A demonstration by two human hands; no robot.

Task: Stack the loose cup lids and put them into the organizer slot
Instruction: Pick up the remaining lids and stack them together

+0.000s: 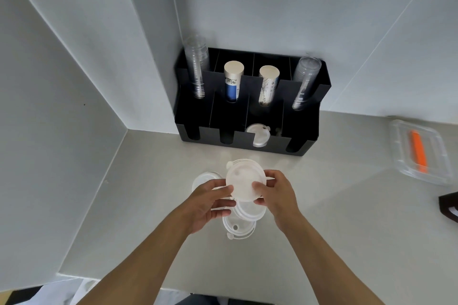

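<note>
Mid-stacking: both hands [210,202] [278,194] clasping lid stack [244,182] over worktop [347,218]; next, add loose lids [239,226], then organizer [247,140] slot.

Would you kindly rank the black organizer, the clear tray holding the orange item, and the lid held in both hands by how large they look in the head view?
1. Black organizer, clearly the largest.
2. Clear tray, partly cut off by the frame edge.
3. Held lid, smallest, though it is nearer the camera than the organizer, so it looks relatively bigger.
</note>
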